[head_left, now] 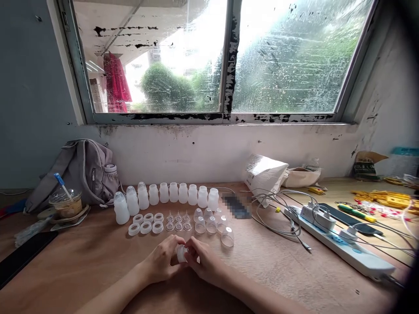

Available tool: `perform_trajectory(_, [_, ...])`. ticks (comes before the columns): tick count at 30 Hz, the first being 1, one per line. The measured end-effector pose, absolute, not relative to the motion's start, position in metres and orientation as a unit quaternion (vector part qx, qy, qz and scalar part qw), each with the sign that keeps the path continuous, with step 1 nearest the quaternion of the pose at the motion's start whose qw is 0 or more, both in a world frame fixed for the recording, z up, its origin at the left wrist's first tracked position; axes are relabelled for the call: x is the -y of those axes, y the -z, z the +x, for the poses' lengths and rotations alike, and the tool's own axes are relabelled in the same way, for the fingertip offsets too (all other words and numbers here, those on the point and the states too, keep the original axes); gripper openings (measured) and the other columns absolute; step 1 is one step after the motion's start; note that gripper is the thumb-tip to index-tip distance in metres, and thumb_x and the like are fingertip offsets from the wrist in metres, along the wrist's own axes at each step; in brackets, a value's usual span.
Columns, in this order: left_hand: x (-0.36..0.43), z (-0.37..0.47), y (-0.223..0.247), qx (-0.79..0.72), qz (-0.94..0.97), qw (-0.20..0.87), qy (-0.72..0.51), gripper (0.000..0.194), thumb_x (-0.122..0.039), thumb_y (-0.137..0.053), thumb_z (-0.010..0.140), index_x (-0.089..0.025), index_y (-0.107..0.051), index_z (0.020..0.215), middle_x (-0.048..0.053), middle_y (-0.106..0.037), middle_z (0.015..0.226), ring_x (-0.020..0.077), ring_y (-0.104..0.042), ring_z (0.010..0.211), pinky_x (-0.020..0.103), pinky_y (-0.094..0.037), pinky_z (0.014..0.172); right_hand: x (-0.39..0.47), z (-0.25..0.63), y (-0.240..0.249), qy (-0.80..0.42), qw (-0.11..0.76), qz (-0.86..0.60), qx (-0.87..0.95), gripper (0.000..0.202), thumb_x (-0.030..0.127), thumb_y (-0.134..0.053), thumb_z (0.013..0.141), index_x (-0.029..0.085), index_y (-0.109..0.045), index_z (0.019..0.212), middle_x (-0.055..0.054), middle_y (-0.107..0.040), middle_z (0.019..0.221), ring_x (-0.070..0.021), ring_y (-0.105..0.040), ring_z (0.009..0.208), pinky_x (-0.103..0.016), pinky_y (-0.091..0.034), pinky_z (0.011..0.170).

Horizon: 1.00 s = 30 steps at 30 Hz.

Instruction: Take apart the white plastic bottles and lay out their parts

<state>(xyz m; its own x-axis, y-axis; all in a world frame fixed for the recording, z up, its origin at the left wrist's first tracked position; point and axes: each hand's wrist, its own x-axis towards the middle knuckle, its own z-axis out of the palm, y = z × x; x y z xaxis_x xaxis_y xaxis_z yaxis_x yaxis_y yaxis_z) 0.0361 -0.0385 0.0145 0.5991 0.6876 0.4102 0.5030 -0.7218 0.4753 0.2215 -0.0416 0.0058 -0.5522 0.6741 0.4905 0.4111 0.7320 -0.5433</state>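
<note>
Near the front of the table, a white ridged bottle collar ring sits between my two hands. My left hand is curled around its left side, and my right hand pinches at its right side, where the fingers hide part of it. Just beyond them lie several white collar rings, several clear nipples and several transparent dome caps. A curved row of frosted baby bottles stands behind; the three at the left wear caps, and the others are open at the top.
A grey backpack and a cup with a straw are at the left, with a black tablet-like slab nearer. On the right are grey cables, a power strip, a phone and a screwdriver.
</note>
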Motion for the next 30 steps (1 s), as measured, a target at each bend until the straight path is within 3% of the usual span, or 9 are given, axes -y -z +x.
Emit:
perform_trajectory(16, [0.0400,0.0406,-0.0142,-0.352,0.876,0.160,-0.287,0.036,-0.028,-0.059,0.066,-0.020,-0.043,0.099,0.002,-0.052,0.088,0.0160,-0.052,0.081,0.027,-0.042,0.074,0.0394,0.2192,-0.0025,-0.177,0.356,-0.305,0.865,0.010,0.012,-0.037,0.078,0.020,-0.039,0.083,0.001,-0.051,0.071,-0.0102,-0.044,0.059,-0.020,-0.034,0.054])
perform_trajectory(21, [0.0406,0.0418,-0.0149,-0.350,0.877,0.160,-0.289,0.037,-0.026,-0.058,0.065,-0.021,-0.043,0.099,0.002,-0.052,0.087,0.0157,-0.052,0.080,0.026,-0.043,0.073,0.0393,0.2184,-0.0011,-0.164,0.338,-0.333,0.865,0.018,0.006,-0.040,0.069,0.020,-0.040,0.080,0.002,-0.049,0.069,-0.0096,-0.042,0.056,-0.019,-0.032,0.051])
perform_trajectory(25, [0.0388,0.0396,-0.0144,-0.356,0.878,0.158,-0.277,0.038,-0.026,-0.059,0.065,-0.020,-0.043,0.099,0.001,-0.053,0.085,0.0153,-0.052,0.078,0.026,-0.043,0.071,0.0424,0.2194,-0.0032,-0.158,0.320,-0.355,0.864,0.029,0.003,-0.042,0.059,0.020,-0.042,0.082,0.000,-0.048,0.077,-0.0115,-0.045,0.065,-0.020,-0.035,0.056])
perform_trajectory(30, [0.0353,0.0350,-0.0146,-0.390,0.869,0.146,-0.267,0.034,-0.032,-0.057,0.069,-0.020,-0.046,0.099,0.001,-0.053,0.083,0.0153,-0.052,0.076,0.026,-0.042,0.069,0.0441,0.2227,-0.0065,-0.167,0.326,-0.374,0.852,0.032,0.004,-0.042,0.064,0.020,-0.045,0.091,-0.003,-0.046,0.091,-0.0132,-0.048,0.073,-0.023,-0.040,0.065])
